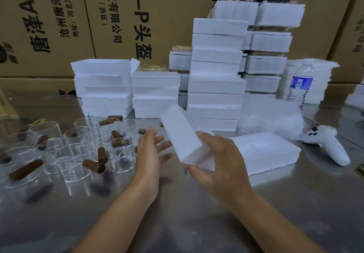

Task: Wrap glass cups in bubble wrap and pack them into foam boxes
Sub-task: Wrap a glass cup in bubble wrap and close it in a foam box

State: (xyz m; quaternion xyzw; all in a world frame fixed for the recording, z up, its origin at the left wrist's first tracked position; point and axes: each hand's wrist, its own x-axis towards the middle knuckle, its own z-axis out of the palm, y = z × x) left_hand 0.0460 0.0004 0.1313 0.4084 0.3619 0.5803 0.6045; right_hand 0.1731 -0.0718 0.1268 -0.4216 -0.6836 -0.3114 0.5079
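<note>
My right hand [218,160] grips a white foam box piece [181,134], tilted on edge above the steel table, thumb under its near end. My left hand [152,150] hovers just left of it with straight, spread fingers, blurred; contact with the foam is unclear. Another flat foam box half [267,150] lies on the table behind my right hand. Several clear glass cups [72,152] stand at the left among brown cylindrical handles [92,165]. A pile of bubble wrap [271,122] lies behind the flat foam half.
Stacks of white foam boxes [214,87] fill the back of the steel table [177,213]. A water bottle [300,83] stands at the right and a white controller [329,146] lies near it. Cardboard cartons [118,16] form the wall behind.
</note>
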